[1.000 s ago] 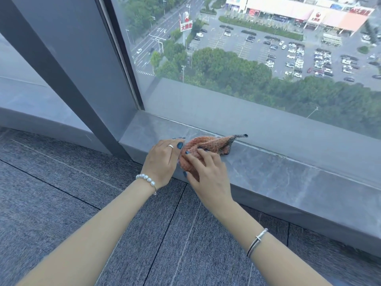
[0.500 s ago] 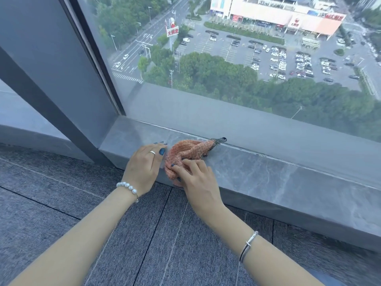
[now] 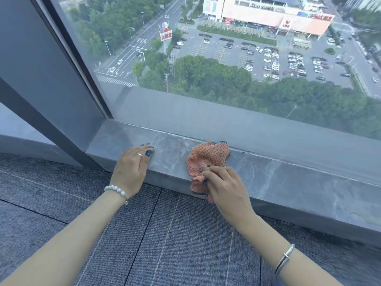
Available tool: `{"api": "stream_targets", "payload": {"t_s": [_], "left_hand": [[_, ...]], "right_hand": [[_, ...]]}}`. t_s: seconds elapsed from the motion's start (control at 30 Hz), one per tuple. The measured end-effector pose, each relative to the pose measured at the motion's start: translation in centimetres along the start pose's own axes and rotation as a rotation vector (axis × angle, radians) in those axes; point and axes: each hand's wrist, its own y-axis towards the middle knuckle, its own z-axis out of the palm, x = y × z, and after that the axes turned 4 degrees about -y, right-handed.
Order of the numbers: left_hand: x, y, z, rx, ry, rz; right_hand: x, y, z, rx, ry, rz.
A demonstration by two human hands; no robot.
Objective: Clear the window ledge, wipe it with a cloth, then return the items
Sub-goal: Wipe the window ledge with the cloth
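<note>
Wiping ledge (image 3: 268, 172): right hand (image 3: 224, 188) pinched cloth (image 3: 206, 159), left hand (image 3: 132, 168) rested flat, holding nothing. Cloth overhung the edge; a loose pinch could drop it.

Through the glass, a tall red-and-white roadside sign (image 3: 166, 35) beside the car park carries white Chinese characters on its red panel, too small to read with certainty. The long white-and-orange shopping building (image 3: 268, 15) shows a round red logo (image 3: 286, 23) and red characters along its roofline (image 3: 323, 17), likewise blurred beyond reading.
</note>
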Motion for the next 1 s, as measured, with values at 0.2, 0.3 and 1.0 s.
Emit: {"api": "stream_targets", "payload": {"t_s": [0.2,0.3,1.0], "left_hand": [[0.2,0.1,-0.4,-0.01,0.016,-0.021],[-0.1,0.1,-0.8,-0.012,0.019,-0.027],[-2.2,-0.9,-1.3,-0.05,0.038,-0.047]], "right_hand": [[-2.3,0.2,-2.1,0.06,0.045,0.202],[-3.5,0.7,-3.5,0.073,0.024,0.234],[-11.6,-6.2,-10.2,0.081,-0.038,0.534]]}}
